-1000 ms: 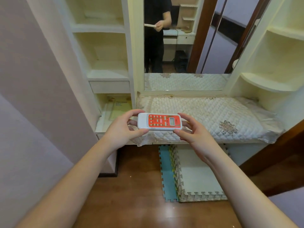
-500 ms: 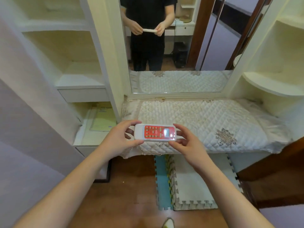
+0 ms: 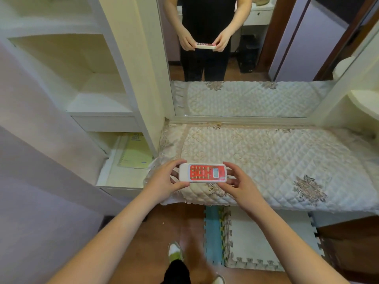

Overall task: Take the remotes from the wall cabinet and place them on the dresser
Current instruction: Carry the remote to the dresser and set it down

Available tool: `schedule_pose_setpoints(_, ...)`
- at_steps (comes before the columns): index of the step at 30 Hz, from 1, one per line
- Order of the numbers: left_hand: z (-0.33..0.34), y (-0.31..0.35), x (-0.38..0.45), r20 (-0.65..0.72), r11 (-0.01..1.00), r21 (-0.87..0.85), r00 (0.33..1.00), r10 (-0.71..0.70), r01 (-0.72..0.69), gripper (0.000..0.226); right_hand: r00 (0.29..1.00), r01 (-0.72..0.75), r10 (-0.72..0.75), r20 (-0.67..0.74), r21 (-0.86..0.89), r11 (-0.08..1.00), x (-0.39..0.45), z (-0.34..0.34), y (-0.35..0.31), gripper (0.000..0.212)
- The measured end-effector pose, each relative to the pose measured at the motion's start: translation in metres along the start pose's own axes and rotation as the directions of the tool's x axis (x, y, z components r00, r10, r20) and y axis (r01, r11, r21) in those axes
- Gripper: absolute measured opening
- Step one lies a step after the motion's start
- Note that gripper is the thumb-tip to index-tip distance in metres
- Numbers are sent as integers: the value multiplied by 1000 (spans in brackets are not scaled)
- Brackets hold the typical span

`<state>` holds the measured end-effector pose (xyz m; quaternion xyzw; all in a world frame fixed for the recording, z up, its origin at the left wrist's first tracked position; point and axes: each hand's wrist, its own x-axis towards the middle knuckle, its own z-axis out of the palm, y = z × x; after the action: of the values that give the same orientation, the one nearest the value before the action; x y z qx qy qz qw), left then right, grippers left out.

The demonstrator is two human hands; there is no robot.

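A white remote (image 3: 202, 173) with a red button panel and a small screen lies crosswise between both hands, face up. My left hand (image 3: 164, 181) grips its left end, thumb below and fingers curled over the top. My right hand (image 3: 238, 181) grips its right end the same way. The remote hovers just above the front left part of the dresser top, which is covered with a quilted white cloth (image 3: 276, 160).
A mirror (image 3: 246, 58) behind the dresser reflects me holding the remote. Open white shelves (image 3: 98, 99) stand on the left, with a yellow-green notebook (image 3: 135, 152) on the lowest one. A curved shelf (image 3: 365, 101) is at right. Foam floor mats (image 3: 256, 238) lie below the dresser.
I have stepped closer to the dresser, so it fills more of the view. The remote stays held in both hands and now sits over the cloth's front left edge.
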<state>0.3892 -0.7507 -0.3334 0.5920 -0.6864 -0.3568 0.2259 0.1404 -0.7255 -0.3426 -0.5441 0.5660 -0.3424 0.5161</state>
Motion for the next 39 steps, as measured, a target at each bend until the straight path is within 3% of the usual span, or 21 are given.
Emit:
schedule_pose_setpoints(15,-34,-75,105,140,989,-137,990,-33,52,63,990,-109,103,-94,-66,992,111,44,2,54)
schedule_pose_setpoints(24,-15,-84,151,223,952,-262,970,-100,158,62,979,-173,164,-125,-66,983,143,30,18,52)
schedule_pose_setpoints(32,14,-83,193,264,856,-378,927,-267,354,49,968,-240,232,-93,-88,967,189,7,42,58)
schedule_pose_setpoints(39,37,-76,234,317,611,-554,822,-474,566,36,957,-284,275,-88,-120,951,235,-8,60,58)
